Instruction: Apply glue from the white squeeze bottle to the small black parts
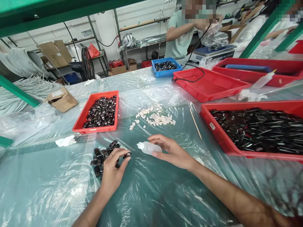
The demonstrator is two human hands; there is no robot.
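Between the thumb and fingertips of my left hand (115, 164) is a small, dark, glossy piece (127, 155) with a pale spot on it. Loose black pieces (98, 160) lie in a heap beside and partly behind that hand. My right hand (172, 151) has its thumb and fingers around a translucent white squeeze bottle (149, 148). The bottle lies nearly level, its capped nozzle end pointing left toward the left hand. Beyond the bottle, small whitish pieces (159, 119) are scattered on the plastic-covered table (151, 195).
A red tray (94, 129) of black pieces stands at left; a larger red tray (222, 142) of dark parts is at right. A thin wooden stick (195, 124) lies between. Farther back are an empty red tray (210, 83), a blue tray (157, 73) and a person (180, 31) handling a plastic bag.
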